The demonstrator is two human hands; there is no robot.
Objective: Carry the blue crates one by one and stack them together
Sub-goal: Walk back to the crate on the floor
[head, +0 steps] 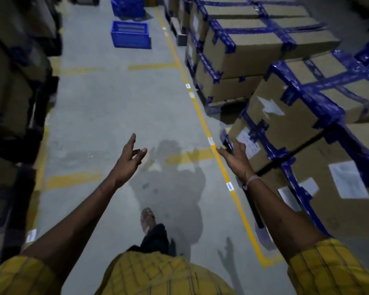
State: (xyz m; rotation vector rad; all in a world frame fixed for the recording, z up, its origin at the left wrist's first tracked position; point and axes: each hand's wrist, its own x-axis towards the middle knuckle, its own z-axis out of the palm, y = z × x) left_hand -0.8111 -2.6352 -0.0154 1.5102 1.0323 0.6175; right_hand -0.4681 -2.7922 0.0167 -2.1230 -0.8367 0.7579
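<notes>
blue crate | upright on floor, far ahead | blue crate stack just behind

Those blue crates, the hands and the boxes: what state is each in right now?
Near blue crate: upright on the floor, open-topped, untouched.
Far blue crates: stacked, partly out of view.
Left hand: raised, fingers relaxed, empty.
Right hand: raised, open, empty.
Cardboard boxes: stacked, sealed with blue tape.

Both arms reach forward, left hand and right hand held empty with fingers loosely spread.
</notes>
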